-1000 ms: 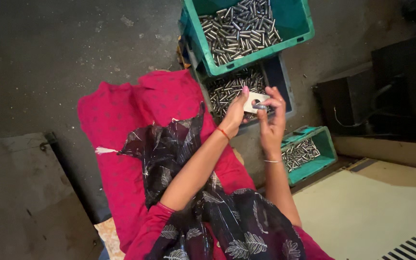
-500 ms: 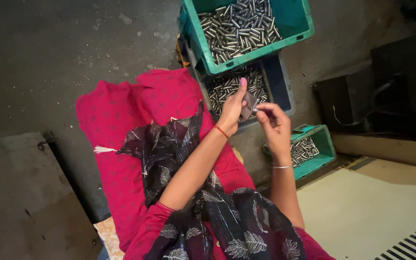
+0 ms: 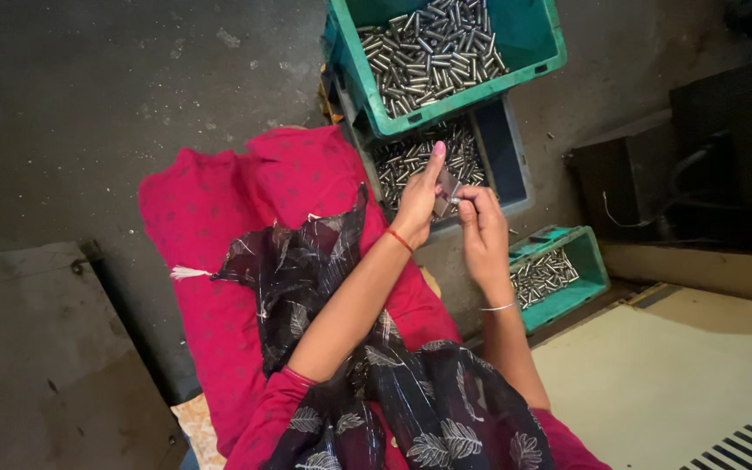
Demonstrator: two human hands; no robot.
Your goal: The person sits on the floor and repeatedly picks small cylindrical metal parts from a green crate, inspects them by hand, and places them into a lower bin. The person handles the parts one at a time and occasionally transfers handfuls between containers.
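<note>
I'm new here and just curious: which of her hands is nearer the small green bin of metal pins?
Right. The right hand is just above and left of the small green bin; the left hand lies farther left.

The small grey part pinched between the hands is mostly covered by fingers, so its shape cannot be told. The top green crate is cut by the upper edge and hides much of the blue tray under it. The right hand covers that tray's near rim. The pins in the small green bin are too fine to tell apart.
</note>
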